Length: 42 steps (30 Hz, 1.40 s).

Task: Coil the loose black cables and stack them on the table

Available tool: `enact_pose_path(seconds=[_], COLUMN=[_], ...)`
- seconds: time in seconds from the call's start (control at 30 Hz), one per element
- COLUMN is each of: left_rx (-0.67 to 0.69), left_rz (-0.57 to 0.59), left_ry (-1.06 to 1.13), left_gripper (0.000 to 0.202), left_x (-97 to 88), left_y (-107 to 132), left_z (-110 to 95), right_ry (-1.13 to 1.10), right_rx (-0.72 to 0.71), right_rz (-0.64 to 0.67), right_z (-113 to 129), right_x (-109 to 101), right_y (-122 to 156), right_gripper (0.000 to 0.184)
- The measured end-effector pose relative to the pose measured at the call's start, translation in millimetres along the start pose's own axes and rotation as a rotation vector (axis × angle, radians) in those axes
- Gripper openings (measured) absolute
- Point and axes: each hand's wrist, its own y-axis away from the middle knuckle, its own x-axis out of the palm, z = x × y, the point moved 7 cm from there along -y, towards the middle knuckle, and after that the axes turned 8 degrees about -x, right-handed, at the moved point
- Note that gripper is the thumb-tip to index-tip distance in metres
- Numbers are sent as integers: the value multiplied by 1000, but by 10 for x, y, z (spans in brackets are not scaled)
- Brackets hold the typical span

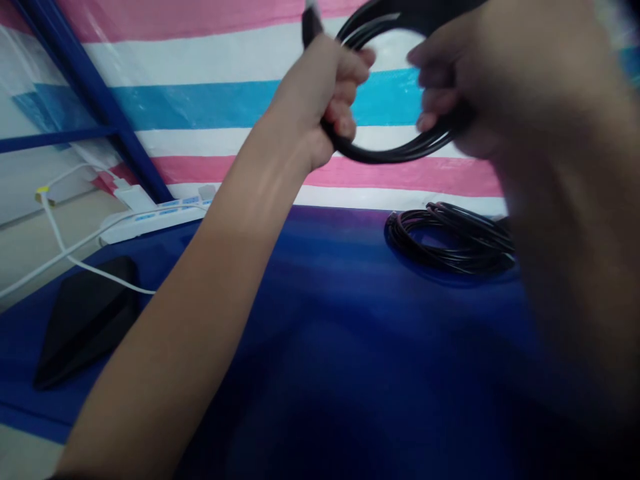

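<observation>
A looped black cable [385,155] is held up in the air between my two hands, at the top of the head view. My left hand [333,87] has its fingers wrapped round the left side of the coil. A dark cable end with a pale tip [311,23] sticks up above that hand. On the coil's right side my right hand [465,87] is closed round the loops, smeared by motion. The top of the coil runs out of view.
Another coil of black cable [450,257] lies on the blue table [320,320] at the right. To the left are a white power strip [155,220] with a plug, a white cord [95,270] and a flat black object [90,313]. A striped sheet [200,107] hangs behind, beside a blue frame post [95,93].
</observation>
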Motion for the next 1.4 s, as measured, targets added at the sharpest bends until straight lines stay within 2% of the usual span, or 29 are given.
enact_pose_path(seconds=[0.07, 0.1, 0.2, 0.23, 0.3, 0.37, 0.47, 0.6, 0.73, 0.83, 0.97, 1.13, 1.27, 1.33, 1.4], left_rx=[-27, -34, -91, -111, -152, -192, -231, -231, -230, -240, -190, -78, 8, 85, 209], left_rz=[-139, -226, -418, -456, -499, -507, -485, -460, -452, -451, -468, -473, -503, -510, -466], left_ry=[-48, -82, -246, -310, -451, -597, -802, -1013, -1142, -1172, -1135, -1095, -1148, -1201, -1269], left_gripper=[19, 18, 16, 14, 22, 27, 33, 35, 38, 39, 42, 42, 38, 37, 33], left_x=[-303, -492, -1044, -1197, -1421, -1533, -1543, -1495, -1565, -1649, -1679, -1637, -1601, -1528, -1362], left_y=[57, 107, 281, 328, 378, 365, 247, 20, -169, -235, -216, -121, -43, 16, 100], left_z=[184, 295, 692, 822, 1049, 1212, 1324, 1359, 1412, 1451, 1431, 1358, 1268, 1190, 1098], right_ry=[23, -7, -44, -38, -11, 33, 134, 314, 494, 537, 485, 443, 466, 495, 539], right_rx=[32, 116, 349, 412, 496, 542, 547, 464, 346, 299, 274, 275, 277, 263, 235], right_rz=[-21, 25, 172, 208, 264, 300, 304, 256, 190, 204, 187, 71, -10, -41, -52], right_z=[-134, -278, -787, -958, -1255, -1475, -1659, -1766, -1843, -1918, -1970, -1934, -1879, -1825, -1734], right_x=[239, 425, 961, 1088, 1238, 1265, 1182, 1106, 1141, 1184, 1124, 978, 885, 839, 806], right_y=[100, 169, 415, 495, 627, 709, 716, 574, 402, 325, 292, 346, 428, 507, 636], right_gripper=[28, 33, 14, 14, 27, 32, 34, 34, 36, 36, 38, 43, 43, 42, 41])
